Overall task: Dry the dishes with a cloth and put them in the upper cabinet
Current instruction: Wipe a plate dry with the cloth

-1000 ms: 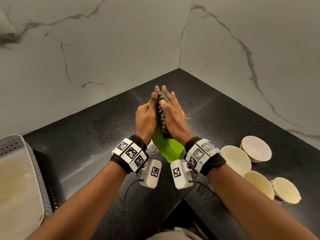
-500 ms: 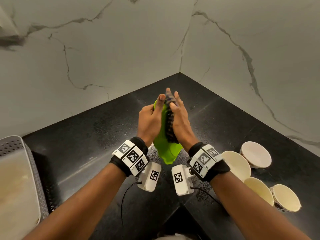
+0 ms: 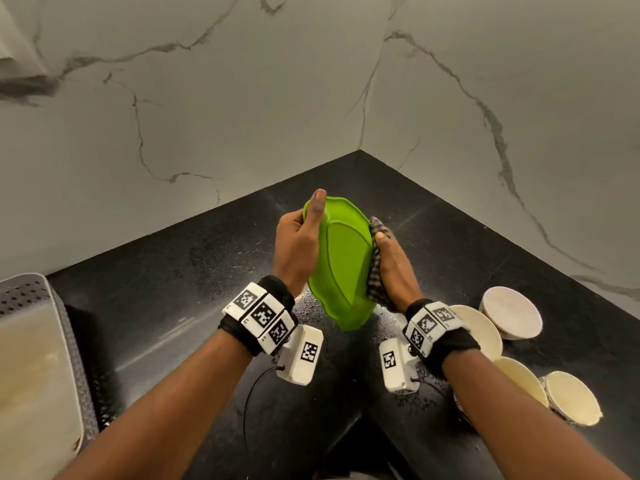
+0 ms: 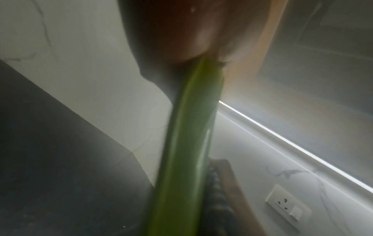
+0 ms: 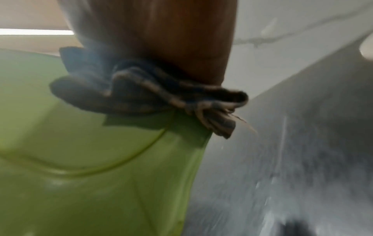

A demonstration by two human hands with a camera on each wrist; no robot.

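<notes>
A bright green plate (image 3: 341, 268) is held on edge above the black counter, its underside turned toward me. My left hand (image 3: 298, 244) grips its left rim, thumb up along the edge. My right hand (image 3: 393, 265) holds a dark checked cloth (image 3: 375, 271) bunched against the plate's right rim. The left wrist view shows the green plate (image 4: 187, 143) edge-on under my palm. In the right wrist view the cloth (image 5: 141, 95) is pressed on the green plate (image 5: 101, 175) under my hand.
Several cream bowls (image 3: 512, 311) lie on the counter (image 3: 173, 289) at the right, close to my right forearm. A perforated grey dish rack (image 3: 38, 358) stands at the left edge. Marble walls meet in the corner behind. A wall socket (image 4: 288, 205) shows in the left wrist view.
The plate has turned so its broad underside faces me. My right hand with the cloth has slid from the plate's face to its right rim, and the hands have spread apart.
</notes>
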